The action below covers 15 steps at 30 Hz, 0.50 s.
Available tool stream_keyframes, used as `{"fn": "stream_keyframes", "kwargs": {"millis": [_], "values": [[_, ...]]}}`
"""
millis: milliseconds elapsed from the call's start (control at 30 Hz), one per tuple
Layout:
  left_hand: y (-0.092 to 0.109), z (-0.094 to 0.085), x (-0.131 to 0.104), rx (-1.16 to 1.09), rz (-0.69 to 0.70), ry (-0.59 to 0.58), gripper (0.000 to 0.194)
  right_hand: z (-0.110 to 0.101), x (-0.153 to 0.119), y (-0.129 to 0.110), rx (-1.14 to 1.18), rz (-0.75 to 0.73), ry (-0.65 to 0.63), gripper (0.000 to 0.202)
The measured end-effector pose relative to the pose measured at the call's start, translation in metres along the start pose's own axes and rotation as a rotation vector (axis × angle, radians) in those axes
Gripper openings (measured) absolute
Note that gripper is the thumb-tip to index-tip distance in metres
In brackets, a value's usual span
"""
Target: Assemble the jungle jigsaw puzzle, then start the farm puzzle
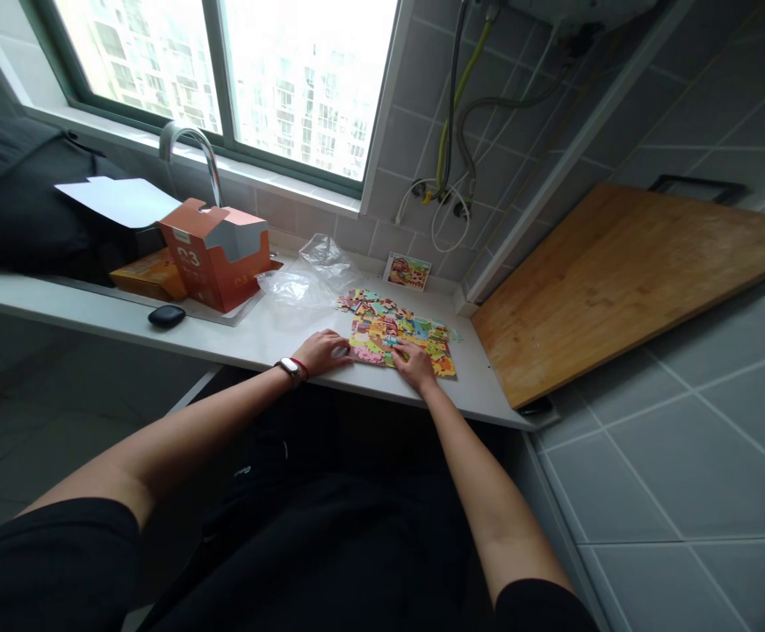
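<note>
A colourful jigsaw puzzle [414,335] lies on the white counter, with several loose pieces [372,304] heaped along its back left edge. My left hand [324,352] rests at the puzzle's lower left corner, its thumb and fingers apart and nothing visible between them. Over the front middle of the puzzle, my right hand [414,363] has its fingertips pinched on a small puzzle piece [392,341]. A picture card [407,271] of the same style leans against the tiled wall behind.
Crumpled clear plastic bags [309,276] lie left of the puzzle. Further left are an orange box [217,254], a black mouse-like object [167,316], a faucet [207,162] and a black bag [19,197]. A wooden board [625,281] leans at the right.
</note>
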<state>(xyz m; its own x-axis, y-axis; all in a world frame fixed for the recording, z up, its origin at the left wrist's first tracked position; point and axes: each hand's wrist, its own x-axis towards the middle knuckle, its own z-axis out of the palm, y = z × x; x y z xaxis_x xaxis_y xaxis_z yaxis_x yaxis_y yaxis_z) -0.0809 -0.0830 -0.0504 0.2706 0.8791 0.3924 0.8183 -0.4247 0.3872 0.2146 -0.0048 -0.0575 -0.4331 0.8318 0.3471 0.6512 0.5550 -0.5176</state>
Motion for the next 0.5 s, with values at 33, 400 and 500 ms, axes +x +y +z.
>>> {"fn": "stream_keyframes", "kwargs": {"millis": [33, 400, 500], "values": [[-0.0001, -0.0001, 0.0002, -0.002, -0.004, 0.002, 0.04, 0.0, 0.0, -0.0001, 0.001, 0.002, 0.002, 0.028], [-0.0025, 0.0012, 0.0005, -0.018, -0.029, 0.018, 0.037, -0.0006, -0.0002, 0.0047, 0.018, 0.019, 0.057, 0.037], [-0.0031, 0.002, 0.0002, -0.019, -0.039, 0.02, 0.039, 0.0016, 0.0005, 0.0078, 0.015, 0.018, 0.068, 0.038]]}}
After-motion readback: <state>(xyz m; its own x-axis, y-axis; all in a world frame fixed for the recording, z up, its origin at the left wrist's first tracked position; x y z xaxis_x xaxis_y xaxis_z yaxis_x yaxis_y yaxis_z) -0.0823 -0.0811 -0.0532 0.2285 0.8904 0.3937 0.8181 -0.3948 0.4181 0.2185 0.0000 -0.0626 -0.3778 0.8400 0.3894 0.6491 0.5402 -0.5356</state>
